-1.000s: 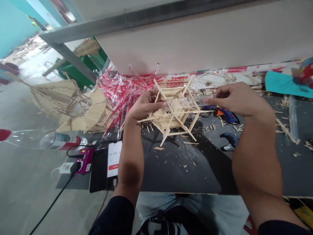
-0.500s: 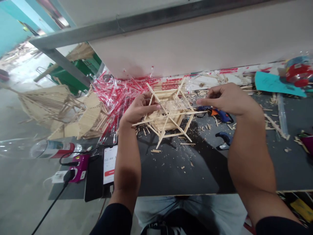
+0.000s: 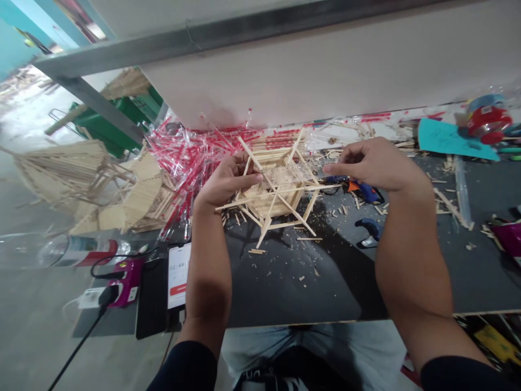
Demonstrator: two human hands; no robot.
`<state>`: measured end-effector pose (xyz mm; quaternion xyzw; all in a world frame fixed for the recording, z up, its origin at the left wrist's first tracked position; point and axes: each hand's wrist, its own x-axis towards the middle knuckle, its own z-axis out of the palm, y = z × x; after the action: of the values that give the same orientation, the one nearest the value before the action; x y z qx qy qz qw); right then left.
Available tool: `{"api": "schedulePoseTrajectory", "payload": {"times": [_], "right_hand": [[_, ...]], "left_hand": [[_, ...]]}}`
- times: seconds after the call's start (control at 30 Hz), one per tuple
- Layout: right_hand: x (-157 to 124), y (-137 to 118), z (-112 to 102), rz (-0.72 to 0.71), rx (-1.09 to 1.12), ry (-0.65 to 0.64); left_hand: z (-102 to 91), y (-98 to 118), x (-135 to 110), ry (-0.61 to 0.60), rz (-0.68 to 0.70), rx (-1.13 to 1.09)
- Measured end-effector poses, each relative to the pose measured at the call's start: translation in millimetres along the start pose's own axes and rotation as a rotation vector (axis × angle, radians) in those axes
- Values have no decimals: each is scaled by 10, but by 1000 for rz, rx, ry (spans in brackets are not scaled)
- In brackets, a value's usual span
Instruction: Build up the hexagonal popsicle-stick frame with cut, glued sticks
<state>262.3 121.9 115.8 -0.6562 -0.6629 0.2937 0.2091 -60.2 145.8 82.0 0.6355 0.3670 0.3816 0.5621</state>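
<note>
Left fingers [image 3: 244,174] curled against left side of hexagonal popsicle-stick frame [image 3: 280,182], tips on sticks; cannot tell if gripping; right fingers [image 3: 342,170] half-open, just above right end of long stick [image 3: 313,190]; stick runs across frame, rising slightly rightward; frame near back edge of bench [image 3: 309,293], touching red-and-clear straws [image 3: 191,163] at left; blue glue gun [image 3: 366,191] just right; open room toward front, scattered stick chips [image 3: 303,278].

left hand [image 3: 228,182] touches wooden-stick frame [image 3: 277,187], right hand [image 3: 376,163] just beside
</note>
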Motion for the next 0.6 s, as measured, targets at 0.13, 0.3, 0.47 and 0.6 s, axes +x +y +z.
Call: {"api": "schedulePoseTrajectory", "payload": {"times": [0.13, 0.3, 0.47, 0.6], "right_hand": [[11, 25, 6, -27, 16, 7], [10, 29, -6, -33, -1, 0], [2, 24, -15, -32, -16, -12], [-12, 2, -5, -18, -11, 3]], "left_hand": [[14, 10, -5, 11, -13, -4], [10, 19, -8, -1, -4, 1], [-3, 10, -1, -1, -10, -15], [-18, 8, -2, -4, -13, -35]]}}
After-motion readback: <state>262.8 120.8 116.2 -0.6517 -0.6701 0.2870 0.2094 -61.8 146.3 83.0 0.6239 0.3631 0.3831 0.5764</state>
